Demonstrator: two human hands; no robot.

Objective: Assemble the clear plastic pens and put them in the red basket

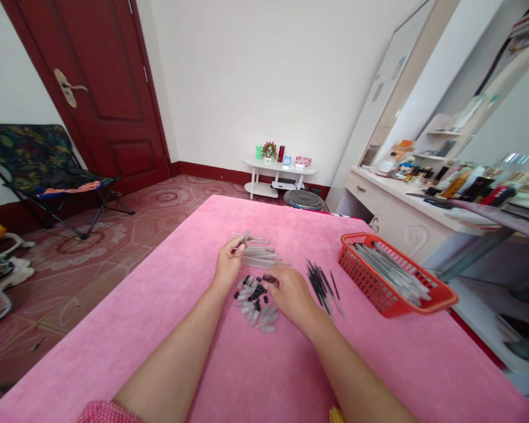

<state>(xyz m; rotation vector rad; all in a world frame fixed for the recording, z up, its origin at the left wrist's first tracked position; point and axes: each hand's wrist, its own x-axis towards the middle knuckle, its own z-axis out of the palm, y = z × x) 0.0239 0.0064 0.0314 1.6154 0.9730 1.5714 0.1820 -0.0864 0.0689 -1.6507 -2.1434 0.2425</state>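
My left hand (229,261) is closed around a slim grey pen barrel (245,237), which points up and away from me. Just beyond it lies a row of similar grey translucent barrels (261,256). My right hand (290,292) hovers at the right edge of a mixed pile, its fingers pinched together. What sits between those fingertips is too small and blurred to name. In the pile are small black plugs (257,292) and clear, cap-like pieces (252,312). Right of my right hand, thin dark pen refills (320,284) lie in a loose bunch.
An orange-red plastic basket (367,286) full of grey pens (392,271) stands at the table's right. The table has a pink cloth (158,329). A dressing table (401,211) with bottles is close on the right; a folding chair (53,170) stands left.
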